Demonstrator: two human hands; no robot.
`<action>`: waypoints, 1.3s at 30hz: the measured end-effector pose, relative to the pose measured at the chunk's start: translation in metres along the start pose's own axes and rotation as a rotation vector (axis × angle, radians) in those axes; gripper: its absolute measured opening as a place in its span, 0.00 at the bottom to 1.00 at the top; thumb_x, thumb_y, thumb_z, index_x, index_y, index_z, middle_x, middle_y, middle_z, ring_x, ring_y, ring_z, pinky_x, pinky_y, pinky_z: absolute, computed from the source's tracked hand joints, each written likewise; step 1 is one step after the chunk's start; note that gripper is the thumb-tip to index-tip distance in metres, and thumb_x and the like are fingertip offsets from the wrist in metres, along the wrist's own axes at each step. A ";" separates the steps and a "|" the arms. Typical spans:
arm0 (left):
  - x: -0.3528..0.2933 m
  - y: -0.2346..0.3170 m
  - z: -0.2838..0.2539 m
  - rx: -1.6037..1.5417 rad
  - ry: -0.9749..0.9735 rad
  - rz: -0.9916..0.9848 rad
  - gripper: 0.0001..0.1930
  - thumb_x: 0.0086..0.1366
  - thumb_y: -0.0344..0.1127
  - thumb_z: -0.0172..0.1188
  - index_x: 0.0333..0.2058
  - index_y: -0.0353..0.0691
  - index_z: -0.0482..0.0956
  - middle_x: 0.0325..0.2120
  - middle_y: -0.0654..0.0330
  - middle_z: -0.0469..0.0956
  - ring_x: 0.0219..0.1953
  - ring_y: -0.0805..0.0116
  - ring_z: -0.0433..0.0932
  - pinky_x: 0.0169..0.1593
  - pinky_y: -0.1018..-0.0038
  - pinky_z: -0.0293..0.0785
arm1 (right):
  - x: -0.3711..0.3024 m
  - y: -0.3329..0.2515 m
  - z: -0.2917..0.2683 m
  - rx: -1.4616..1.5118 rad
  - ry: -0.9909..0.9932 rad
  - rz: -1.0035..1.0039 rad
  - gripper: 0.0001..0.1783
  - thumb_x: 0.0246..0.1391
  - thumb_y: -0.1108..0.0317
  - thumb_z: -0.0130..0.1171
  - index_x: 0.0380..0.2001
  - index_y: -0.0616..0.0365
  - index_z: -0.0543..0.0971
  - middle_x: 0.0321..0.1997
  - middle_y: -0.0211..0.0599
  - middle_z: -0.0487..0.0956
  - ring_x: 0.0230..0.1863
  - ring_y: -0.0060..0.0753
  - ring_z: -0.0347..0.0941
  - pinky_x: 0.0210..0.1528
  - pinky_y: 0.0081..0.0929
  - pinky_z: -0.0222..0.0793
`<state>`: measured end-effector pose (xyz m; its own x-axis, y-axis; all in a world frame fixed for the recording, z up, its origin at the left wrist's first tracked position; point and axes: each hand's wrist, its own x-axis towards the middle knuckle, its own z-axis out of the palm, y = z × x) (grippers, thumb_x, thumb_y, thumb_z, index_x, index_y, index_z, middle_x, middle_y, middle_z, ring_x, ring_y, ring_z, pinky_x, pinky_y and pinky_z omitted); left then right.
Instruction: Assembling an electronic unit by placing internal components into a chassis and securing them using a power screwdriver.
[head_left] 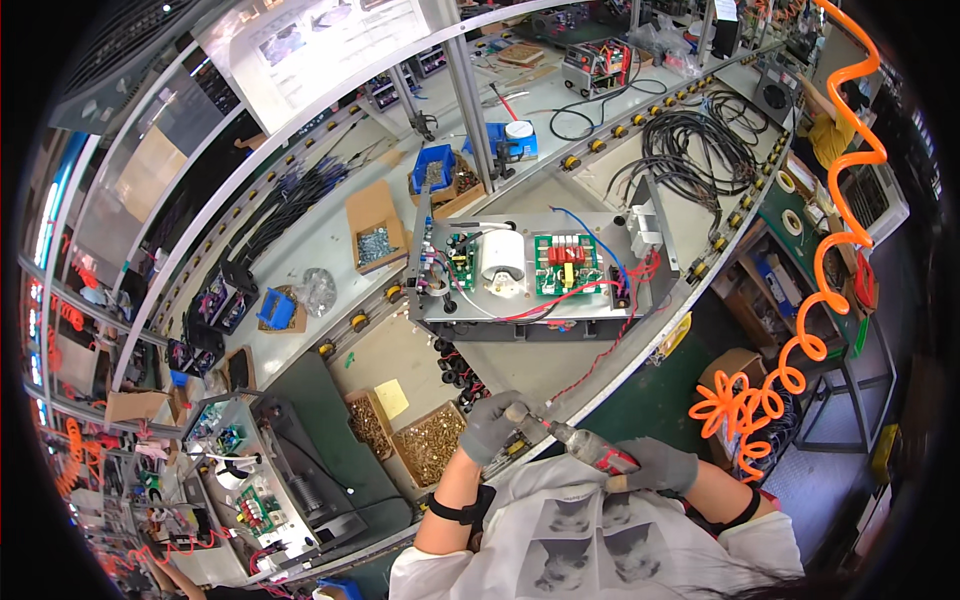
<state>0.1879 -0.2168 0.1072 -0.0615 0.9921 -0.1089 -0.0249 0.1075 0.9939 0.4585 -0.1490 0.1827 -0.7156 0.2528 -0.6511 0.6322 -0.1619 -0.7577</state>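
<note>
My right hand [660, 467], in a grey glove with bare fingertips, is wrapped round a red and grey power screwdriver [590, 447] held in front of my body. My left hand [487, 428], gloved alike, is closed at the driver's thin front end; whatever its fingers pinch is too small to make out. Beyond both hands lies an open metal chassis [470, 312] on the bench. It carries a white cylindrical part [502, 254], a green circuit board [566, 266] and red and blue wires. A twisted red wire [606, 352] trails from it toward me.
Cardboard trays of brass-coloured fasteners [430, 446] sit beside my left hand, near a yellow paper [391, 398] and several black round parts [455, 372]. A second open chassis [250, 490] stands at left. Black cables [690, 145] lie far right. An orange coiled hose [835, 265] hangs at right.
</note>
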 end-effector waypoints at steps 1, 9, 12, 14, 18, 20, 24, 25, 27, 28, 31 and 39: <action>0.000 -0.003 -0.001 0.001 -0.001 0.000 0.23 0.63 0.54 0.52 0.31 0.35 0.76 0.25 0.64 0.73 0.29 0.77 0.68 0.35 0.79 0.66 | 0.000 0.000 0.000 0.001 0.000 0.000 0.25 0.43 0.51 0.65 0.35 0.60 0.73 0.26 0.34 0.74 0.28 0.26 0.69 0.32 0.25 0.63; 0.008 -0.003 0.012 -0.064 0.140 -0.015 0.23 0.64 0.53 0.51 0.33 0.34 0.77 0.23 0.66 0.73 0.26 0.78 0.66 0.31 0.78 0.64 | 0.006 0.010 0.007 -0.272 0.236 -0.083 0.31 0.41 0.43 0.63 0.37 0.60 0.72 0.31 0.46 0.76 0.33 0.43 0.72 0.37 0.33 0.65; 0.008 -0.014 0.006 -0.048 0.100 -0.103 0.22 0.65 0.50 0.50 0.34 0.34 0.77 0.24 0.64 0.75 0.28 0.77 0.69 0.34 0.77 0.66 | 0.004 0.008 0.008 -0.354 0.279 -0.082 0.34 0.40 0.40 0.62 0.40 0.59 0.71 0.33 0.49 0.76 0.36 0.50 0.73 0.39 0.36 0.66; 0.006 -0.006 0.009 -0.058 0.092 -0.101 0.21 0.65 0.49 0.49 0.33 0.34 0.77 0.25 0.64 0.75 0.29 0.76 0.70 0.35 0.77 0.66 | 0.004 0.006 0.007 -0.377 0.277 -0.068 0.35 0.40 0.40 0.61 0.41 0.59 0.71 0.33 0.49 0.76 0.36 0.51 0.73 0.39 0.37 0.66; 0.007 0.004 0.009 0.165 0.088 0.088 0.18 0.65 0.46 0.50 0.34 0.34 0.77 0.29 0.63 0.76 0.32 0.75 0.72 0.38 0.76 0.67 | 0.003 0.007 0.006 -0.328 0.247 -0.048 0.35 0.40 0.39 0.61 0.42 0.58 0.71 0.34 0.49 0.76 0.37 0.52 0.73 0.40 0.37 0.67; 0.007 0.005 0.009 0.121 0.068 0.097 0.15 0.63 0.42 0.52 0.34 0.34 0.77 0.30 0.62 0.77 0.33 0.75 0.72 0.39 0.76 0.68 | 0.005 0.012 0.005 -0.337 0.243 -0.048 0.35 0.40 0.39 0.61 0.42 0.58 0.71 0.34 0.49 0.76 0.38 0.52 0.73 0.40 0.37 0.67; 0.004 0.004 0.013 -0.174 0.133 -0.040 0.05 0.59 0.29 0.56 0.32 0.34 0.77 0.31 0.61 0.77 0.34 0.74 0.74 0.40 0.77 0.70 | 0.002 0.015 0.009 -0.325 0.267 -0.079 0.34 0.40 0.40 0.61 0.41 0.57 0.71 0.34 0.49 0.76 0.38 0.52 0.73 0.41 0.37 0.67; 0.005 0.001 0.012 -0.173 0.130 -0.043 0.05 0.59 0.29 0.56 0.32 0.34 0.77 0.31 0.61 0.77 0.34 0.74 0.74 0.40 0.77 0.70 | 0.001 0.013 0.009 -0.321 0.267 -0.078 0.34 0.40 0.40 0.61 0.41 0.57 0.71 0.34 0.49 0.76 0.38 0.52 0.73 0.41 0.37 0.67; 0.009 -0.008 0.009 -0.219 0.155 -0.076 0.03 0.57 0.25 0.56 0.31 0.34 0.77 0.30 0.60 0.78 0.33 0.74 0.75 0.39 0.79 0.70 | 0.001 0.009 0.009 -0.317 0.276 -0.056 0.34 0.40 0.40 0.61 0.41 0.57 0.71 0.34 0.49 0.76 0.38 0.52 0.73 0.41 0.37 0.67; 0.009 -0.008 0.009 -0.219 0.150 -0.080 0.03 0.57 0.25 0.56 0.31 0.34 0.77 0.30 0.60 0.78 0.33 0.74 0.75 0.39 0.79 0.70 | 0.001 0.011 0.009 -0.311 0.278 -0.052 0.34 0.40 0.40 0.61 0.41 0.57 0.71 0.34 0.49 0.76 0.38 0.52 0.73 0.41 0.37 0.67; 0.011 -0.009 0.010 -0.280 0.124 -0.107 0.04 0.56 0.25 0.57 0.31 0.34 0.77 0.30 0.61 0.79 0.32 0.75 0.75 0.37 0.79 0.71 | 0.000 0.014 0.011 -0.307 0.288 -0.048 0.35 0.38 0.44 0.65 0.43 0.60 0.73 0.35 0.48 0.77 0.38 0.47 0.74 0.40 0.34 0.68; 0.016 -0.018 0.009 -0.611 0.010 -0.087 0.12 0.58 0.30 0.59 0.41 0.35 0.74 0.33 0.59 0.78 0.29 0.74 0.74 0.33 0.79 0.70 | 0.007 0.018 0.023 -0.211 0.326 -0.058 0.32 0.40 0.43 0.62 0.39 0.60 0.72 0.30 0.50 0.76 0.34 0.51 0.73 0.37 0.37 0.67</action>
<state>0.1962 -0.2025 0.0875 -0.0429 0.9805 -0.1919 -0.5968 0.1289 0.7919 0.4580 -0.1721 0.1640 -0.6418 0.5506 -0.5338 0.6648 0.0524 -0.7452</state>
